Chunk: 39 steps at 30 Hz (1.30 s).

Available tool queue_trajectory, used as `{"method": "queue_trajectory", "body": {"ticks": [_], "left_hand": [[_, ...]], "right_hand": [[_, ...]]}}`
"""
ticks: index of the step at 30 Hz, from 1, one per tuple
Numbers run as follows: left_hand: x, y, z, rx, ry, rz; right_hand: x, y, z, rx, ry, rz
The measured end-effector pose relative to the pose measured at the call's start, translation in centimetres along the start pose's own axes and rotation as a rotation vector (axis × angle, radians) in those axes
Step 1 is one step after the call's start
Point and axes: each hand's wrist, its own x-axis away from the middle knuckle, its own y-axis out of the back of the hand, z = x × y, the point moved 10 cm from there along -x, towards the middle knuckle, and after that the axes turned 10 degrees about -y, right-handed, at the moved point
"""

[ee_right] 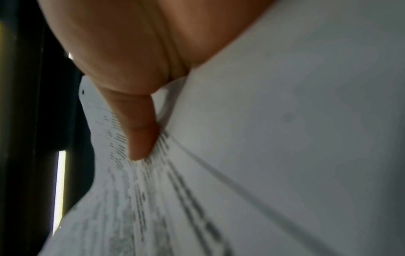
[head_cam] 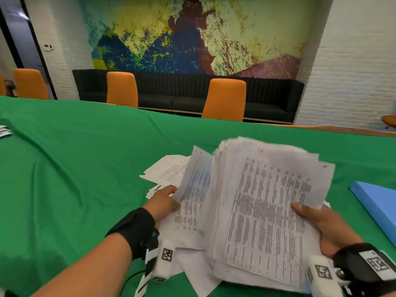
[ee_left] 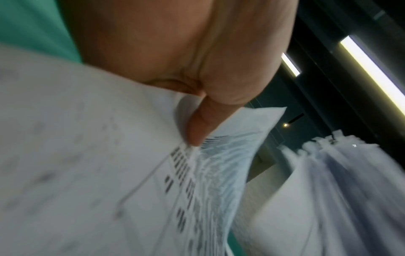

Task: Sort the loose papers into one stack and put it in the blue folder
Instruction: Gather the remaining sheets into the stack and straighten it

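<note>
A thick stack of printed papers [head_cam: 265, 206] is lifted and tilted above the green table [head_cam: 75, 168]. My right hand [head_cam: 321, 224] grips its right edge, thumb on the top sheet; the right wrist view shows that thumb [ee_right: 140, 131] pressed on the papers [ee_right: 285, 138]. My left hand [head_cam: 165, 200] pinches a curling printed sheet [head_cam: 192, 189] at the stack's left side, and its thumb [ee_left: 201, 121] lies on that sheet [ee_left: 219, 164]. More loose sheets [head_cam: 169, 170] lie flat beyond the left hand. The blue folder [head_cam: 379, 202] lies shut at the right edge.
Small printed cards [head_cam: 4, 130] lie at the table's far left. Orange chairs [head_cam: 225, 99] stand along the far side, with a dark sofa [head_cam: 188, 93] against the wall. A black cable [head_cam: 128, 279] runs near my left wrist.
</note>
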Motion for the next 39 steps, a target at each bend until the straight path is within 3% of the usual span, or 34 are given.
{"method": "queue_trajectory", "body": {"ticks": [2, 5, 11, 17, 20, 24, 27, 32, 35, 39], "left_hand": [[0.6, -2.2, -1.2, 0.267, -0.043, 0.099], [1.4, -5.2, -4.2, 0.371, -0.144, 0.193], [1.3, -7.5, -5.6, 0.222, -0.18, 0.291], [1.6, -8.7, -7.2, 0.04, -0.269, 0.309], [1.9, -7.6, -7.4, 0.016, -0.234, 0.289], [0.0, -0.2, -4.0, -0.502, -0.161, -0.011], [-0.7, 3.2, -0.6, -0.65, -0.01, -0.134], [-2.6, 1.5, -1.2, -0.775, -0.052, -0.109], [-4.6, 1.0, -1.7, -0.775, 0.013, -0.103], [-7.0, 0.6, -0.9, -0.84, 0.107, 0.013]], "right_hand": [[-0.4, -0.8, 0.7, -0.113, 0.019, 0.045], [-2.2, -1.7, -0.2, -0.155, 0.01, 0.025], [-3.5, -3.0, -2.5, -0.141, -0.039, 0.061], [-3.0, -0.9, -2.4, 0.004, -0.081, -0.01], [-1.9, 0.8, -1.0, 0.074, -0.057, -0.064], [-1.0, 4.3, 0.0, 0.209, -0.086, -0.134], [-0.8, 6.1, -1.4, 0.301, -0.161, -0.189], [-1.0, 7.6, -3.4, 0.286, -0.186, -0.216], [-0.9, 8.5, -4.2, 0.234, -0.185, -0.223], [-1.0, 9.0, -4.6, 0.163, -0.171, -0.187]]}}
